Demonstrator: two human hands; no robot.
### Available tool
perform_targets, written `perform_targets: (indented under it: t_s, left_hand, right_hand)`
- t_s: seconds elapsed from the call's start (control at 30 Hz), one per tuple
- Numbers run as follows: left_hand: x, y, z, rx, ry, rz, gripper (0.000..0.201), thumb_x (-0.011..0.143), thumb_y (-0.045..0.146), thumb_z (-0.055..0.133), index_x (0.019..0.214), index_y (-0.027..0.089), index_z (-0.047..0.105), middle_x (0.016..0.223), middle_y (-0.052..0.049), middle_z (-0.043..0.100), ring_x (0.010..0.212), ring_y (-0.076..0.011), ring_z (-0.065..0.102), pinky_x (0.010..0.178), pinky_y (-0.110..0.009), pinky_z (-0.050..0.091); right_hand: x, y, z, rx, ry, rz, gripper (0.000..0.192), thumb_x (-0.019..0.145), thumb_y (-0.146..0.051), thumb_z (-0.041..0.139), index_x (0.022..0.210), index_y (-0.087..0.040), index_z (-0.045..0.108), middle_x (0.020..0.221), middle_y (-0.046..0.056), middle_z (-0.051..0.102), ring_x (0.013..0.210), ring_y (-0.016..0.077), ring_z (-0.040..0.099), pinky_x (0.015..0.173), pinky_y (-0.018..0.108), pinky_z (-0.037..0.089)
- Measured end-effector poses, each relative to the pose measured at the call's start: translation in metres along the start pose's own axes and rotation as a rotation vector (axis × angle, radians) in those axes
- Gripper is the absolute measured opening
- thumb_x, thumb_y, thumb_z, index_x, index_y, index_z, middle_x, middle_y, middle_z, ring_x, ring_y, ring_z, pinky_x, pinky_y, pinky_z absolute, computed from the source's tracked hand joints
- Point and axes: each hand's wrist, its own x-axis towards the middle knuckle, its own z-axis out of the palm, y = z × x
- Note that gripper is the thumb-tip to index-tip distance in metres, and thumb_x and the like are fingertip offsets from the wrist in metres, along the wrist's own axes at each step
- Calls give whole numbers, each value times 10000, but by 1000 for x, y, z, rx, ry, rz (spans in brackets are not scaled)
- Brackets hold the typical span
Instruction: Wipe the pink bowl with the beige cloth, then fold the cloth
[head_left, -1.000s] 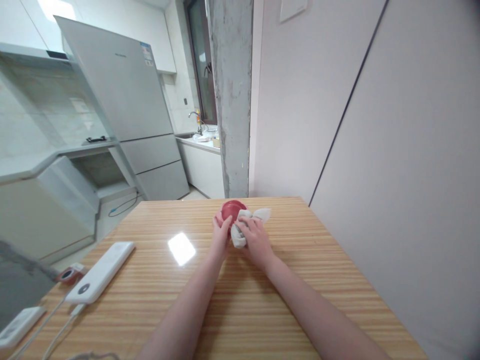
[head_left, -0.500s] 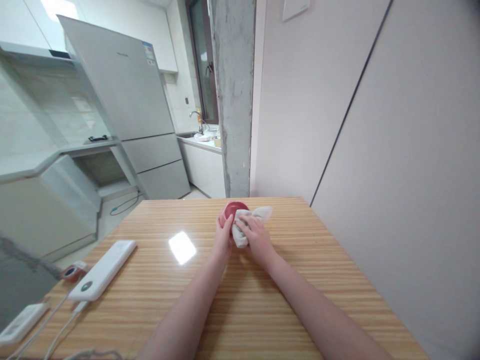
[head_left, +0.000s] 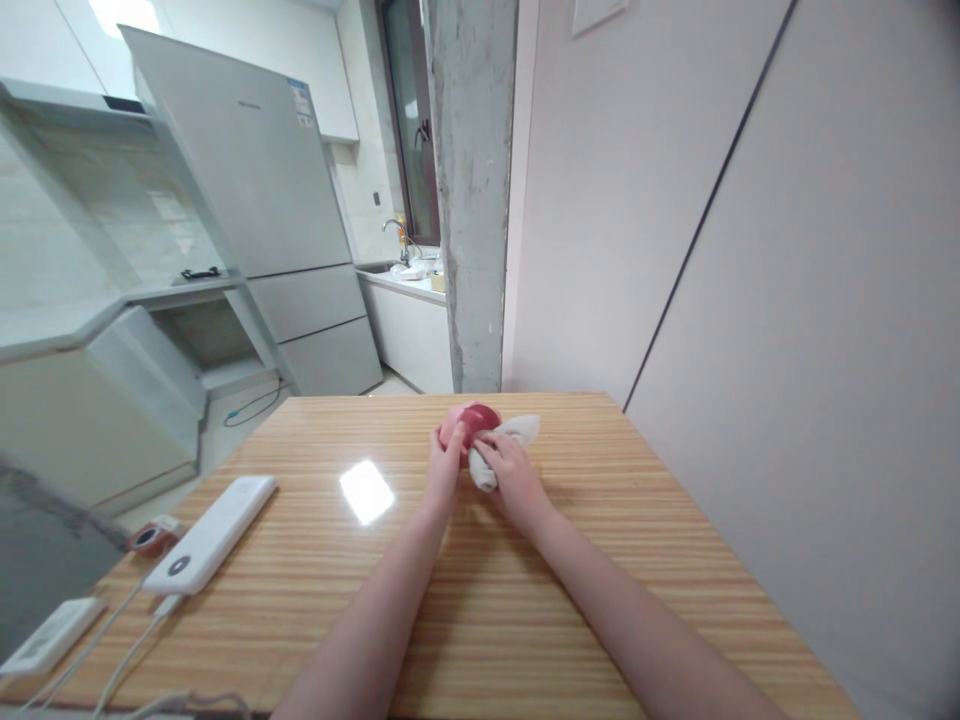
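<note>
Head view: at the far middle of the striped wooden bench (head_left: 600, 560), the left hand (head_left: 448, 462) is curled around a small red round bowl (head_left: 474, 420), while the right hand (head_left: 510, 475) presses a crumpled off-white cloth (head_left: 511, 436) against it, fingers closed on the fabric.

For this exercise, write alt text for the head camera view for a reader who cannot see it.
Two bare hands meet over a wooden table: the left hand holds a small red bowl while the right hand presses a pale cloth against it. A white power bank with cables lies at the table's left edge.
</note>
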Motion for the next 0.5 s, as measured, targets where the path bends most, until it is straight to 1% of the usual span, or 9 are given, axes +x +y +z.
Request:
perform_targets:
  t_s: [0.07, 0.13, 0.2, 0.27, 0.3, 0.33, 0.4, 0.43, 0.5]
  left_hand:
    - [-3, -8, 6, -43, 27, 62, 551, 709, 472, 699, 1123, 215, 442, 970, -56, 640, 833, -151, 636, 740, -262, 509]
    - [-4, -10, 8, -43, 7, 73, 584, 691, 442, 726, 1145, 218, 435, 1011, -68, 631, 852, -151, 633, 765, -260, 502]
    - [-2, -5, 4, 50, -14, 24, 648, 663, 411, 757, 1185, 213, 429, 939, -59, 635, 757, -143, 631, 708, -255, 499]
    - [1, 3, -2, 171, -11, -35, 697, 643, 386, 775, 1223, 212, 429, 854, -36, 627, 638, -130, 604, 631, -254, 485]
    - [3, 7, -5, 217, -5, -43, 671, 648, 379, 772, 1214, 211, 454, 842, -34, 624, 618, -127, 593, 617, -254, 478]
    - [4, 10, -7, 242, 6, -23, 603, 661, 372, 762, 1176, 205, 497, 857, -40, 626, 641, -130, 596, 634, -255, 477]
    - [5, 12, -9, 239, 50, 81, 419, 690, 353, 740, 1040, 185, 581, 922, -59, 632, 781, -147, 611, 735, -251, 471]
    - [5, 12, -9, 223, 75, 133, 351, 705, 353, 728, 982, 179, 599, 942, -64, 634, 849, -156, 606, 786, -247, 460]
    - [5, 11, -9, 164, 110, 169, 332, 728, 381, 705, 972, 187, 591, 959, -62, 633, 914, -165, 596, 826, -249, 448]
  right_hand:
    - [0, -5, 2, 9, 45, 54, 467, 764, -35, 511, 1217, -142, 553, 1223, 145, 547, 1132, 252, 463, 959, 416, 398]
    - [2, -5, -1, -5, 45, 74, 339, 810, -53, 482, 1110, -151, 605, 1121, 125, 601, 1056, 243, 500, 910, 403, 424]
    - [4, 0, -6, -37, -12, 22, 227, 845, -88, 487, 993, -173, 637, 1021, 95, 633, 1001, 233, 521, 874, 396, 438]
    - [5, 4, -10, -81, -89, -73, 181, 854, -112, 507, 944, -190, 644, 990, 81, 643, 1016, 235, 522, 867, 405, 441]
    - [5, 3, -11, -97, -115, -107, 183, 854, -116, 511, 951, -196, 644, 1004, 82, 643, 1040, 239, 519, 872, 415, 441]
    - [4, 2, -11, -103, -132, -129, 205, 852, -114, 510, 984, -199, 641, 1037, 87, 641, 1068, 241, 514, 884, 425, 440]
    - [3, -4, -10, -78, -132, -151, 302, 840, -101, 498, 1103, -193, 614, 1131, 107, 618, 1135, 244, 495, 927, 434, 435]
    - [1, -7, -9, -49, -128, -171, 368, 829, -92, 493, 1173, -185, 585, 1187, 116, 597, 1179, 244, 477, 960, 431, 426]
    - [-1, -9, -10, 31, -97, -225, 485, 815, -100, 493, 1294, -177, 504, 1319, 128, 517, 1274, 241, 415, 1032, 411, 392]
